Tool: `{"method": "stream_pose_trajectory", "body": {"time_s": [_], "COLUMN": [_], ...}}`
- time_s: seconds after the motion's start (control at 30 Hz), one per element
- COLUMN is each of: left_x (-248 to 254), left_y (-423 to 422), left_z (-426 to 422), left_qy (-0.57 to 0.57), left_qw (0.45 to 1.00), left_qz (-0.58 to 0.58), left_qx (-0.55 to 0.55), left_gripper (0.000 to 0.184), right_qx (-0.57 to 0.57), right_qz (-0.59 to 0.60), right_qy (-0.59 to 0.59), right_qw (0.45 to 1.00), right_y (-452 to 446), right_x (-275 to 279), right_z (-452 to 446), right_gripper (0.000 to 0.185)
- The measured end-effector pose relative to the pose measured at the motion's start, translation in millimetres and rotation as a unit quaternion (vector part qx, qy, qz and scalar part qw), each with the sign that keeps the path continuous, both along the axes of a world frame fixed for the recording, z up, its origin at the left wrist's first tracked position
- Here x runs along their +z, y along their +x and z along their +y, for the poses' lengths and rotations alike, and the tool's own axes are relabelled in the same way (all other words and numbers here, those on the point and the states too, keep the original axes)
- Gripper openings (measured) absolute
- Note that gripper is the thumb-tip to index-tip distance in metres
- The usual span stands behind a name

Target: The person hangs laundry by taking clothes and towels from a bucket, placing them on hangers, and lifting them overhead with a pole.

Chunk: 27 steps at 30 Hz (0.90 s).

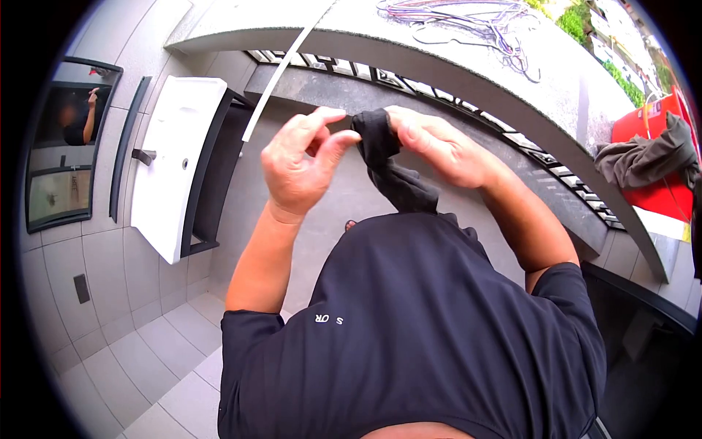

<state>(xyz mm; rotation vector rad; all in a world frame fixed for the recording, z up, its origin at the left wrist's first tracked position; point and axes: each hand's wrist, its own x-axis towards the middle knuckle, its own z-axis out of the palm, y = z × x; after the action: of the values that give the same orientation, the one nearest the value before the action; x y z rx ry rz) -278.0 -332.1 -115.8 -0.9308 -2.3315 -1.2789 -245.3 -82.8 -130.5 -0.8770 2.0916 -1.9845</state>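
Note:
A black sock (380, 143), narrow and tube-like, hangs bunched between my hands, its lower end dangling in front of my dark shirt. My right hand (446, 150) grips its upper end; the fingertips are hidden in or behind the fabric. On the other side is my left hand (300, 161), with its thumb tip at the sock's edge. The left index finger and thumb are apart, with no fabric visible between them, and the other fingers are curled.
Several wire hangers (482, 25) lie on the stone ledge (351, 36) ahead. A red bucket (647, 132) at right has a grey cloth (651, 157) over its rim. A white pole (285, 73) slants down near the white washbasin (179, 157) at left. A mirror (66, 168) hangs on the tiled wall.

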Motion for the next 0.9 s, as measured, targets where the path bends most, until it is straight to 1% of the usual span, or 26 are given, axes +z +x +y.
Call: {"method": "stream_pose_trajectory", "body": {"time_s": [0.03,0.07,0.1,0.13,0.17,0.2,0.23,0.27,0.3,0.33,0.37,0.4,0.43,0.47,0.53,0.57,0.6,0.63,0.67,0.7,0.73,0.77,0.8,0.83,0.87,0.9], "left_x": [7.6,11.5,9.3,6.6,7.7,10.4,17.7,25.6,32.5,32.7,28.1,30.9,26.9,17.2,-10.1,-30.9,-22.8,-36.2,-45.1,-36.1,-32.7,-35.0,-24.4,-28.1,-26.5,-31.4], "left_y": [13.3,22.1,22.0,19.1,13.8,6.7,-3.8,-6.8,-14.9,-34.8,-57.5,-67.1,-79.2,-87.0,-94.9,-103.2,-90.8,-92.7,-95.6,-83.0,-72.4,-64.8,-47.6,-36.2,-21.0,-8.2], "left_z": [18.6,33.0,40.3,41.4,37.6,31.0,25.5,16.5,9.8,-1.7,-24.9,-36.9,-50.7,-63.2,-78.0,-96.7,-88.7,-98.2,-106.6,-94.5,-88.2,-83.9,-72.0,-66.5,-59.2,-53.3], "left_qy": [-0.028,-0.057,-0.125,-0.137,-0.12,-0.102,-0.073,-0.003,0.118,0.191,0.205,0.257,0.264,0.271,0.219,0.11,0.016,-0.03,-0.108,-0.098,-0.075,-0.018,-0.003,0.051,0.09,0.159], "left_qw": [1.0,0.998,0.985,0.979,0.979,0.979,0.972,0.993,0.986,0.973,0.964,0.937,0.922,0.905,0.915,0.935,0.932,0.948,0.953,0.961,0.965,0.975,0.979,0.983,0.982,0.973], "left_qz": [-0.001,-0.002,0.1,0.134,0.15,0.165,0.21,0.077,-0.076,-0.079,-0.105,-0.154,-0.179,-0.207,-0.203,-0.178,-0.173,-0.1,0.032,0.052,0.031,0.04,0.02,0.003,-0.048,-0.106], "left_qx": [0.006,0.013,0.059,0.074,0.068,0.063,0.075,0.085,0.086,0.102,0.132,0.182,0.219,0.255,0.271,0.287,0.318,0.3,0.281,0.253,0.249,0.217,0.202,0.177,0.157,0.129], "left_gripper": [0.039,0.046,0.055,0.052,0.05,0.049,0.044,0.039,0.036,0.033,0.03,0.024,0.023,0.022,0.02,0.02,0.019,0.019,0.02,0.021,0.024,0.026,0.026,0.027,0.027,0.025], "right_qx": [-0.012,0.011,-0.018,-0.009,-0.003,-0.014,-0.015,-0.014,-0.025,0.042,0.013,0.024,0.018,-0.029,-0.074,-0.106,-0.142,-0.155,-0.134,-0.127,-0.119,-0.155,-0.186,-0.238,-0.307,-0.385], "right_qz": [0.023,-0.005,0.066,0.025,-0.016,-0.002,-0.012,-0.02,-0.022,-0.058,0.029,0.046,0.125,0.171,0.224,0.221,0.219,0.239,0.217,0.207,0.197,0.215,0.234,0.188,0.157,0.14], "right_qy": [0.005,-0.007,-0.022,-0.047,-0.072,-0.109,-0.074,-0.039,0.085,0.177,0.319,0.434,0.416,0.422,0.393,0.345,0.299,0.292,0.309,0.281,0.251,0.179,0.104,0.108,0.166,0.248], "right_qw": [1.0,1.0,0.997,0.999,0.997,0.994,0.997,0.999,0.996,0.982,0.947,0.9,0.9,0.89,0.889,0.906,0.918,0.913,0.916,0.928,0.94,0.948,0.949,0.947,0.924,0.878], "right_y": [1.1,0.2,-4.5,-4.1,-3.8,-9.3,-11.2,-10.4,-4.1,1.7,17.7,28.2,31.9,32.4,26.1,22.6,18.8,14.2,11.5,10.7,10.1,7.5,3.9,1.8,-6.1,-18.4], "right_x": [0.7,0.1,0.3,3.4,6.4,-9.3,-23.2,-38.3,-62.9,-88.9,-115.6,-111.1,-125.2,-122.9,-101.6,-79.7,-58.3,-43.4,-27.7,-18.2,-11.4,-9.6,-9.0,-5.5,-14.3,-31.4], "right_z": [-11.8,-18.4,-22.1,-17.3,-12.6,-8.4,-6.3,-6.6,-3.3,0.7,5.1,11.7,28.1,34.3,53.8,57.6,60.1,65.7,72.4,75.6,75.2,70.4,67.9,71.8,82.1,96.7], "right_gripper": [0.05,0.051,0.052,0.052,0.053,0.053,0.054,0.056,0.059,0.065,0.073,0.078,0.079,0.06,0.033,0.026,0.018,0.016,0.022,0.023,0.023,0.024,0.025,0.02,0.02,0.023]}}
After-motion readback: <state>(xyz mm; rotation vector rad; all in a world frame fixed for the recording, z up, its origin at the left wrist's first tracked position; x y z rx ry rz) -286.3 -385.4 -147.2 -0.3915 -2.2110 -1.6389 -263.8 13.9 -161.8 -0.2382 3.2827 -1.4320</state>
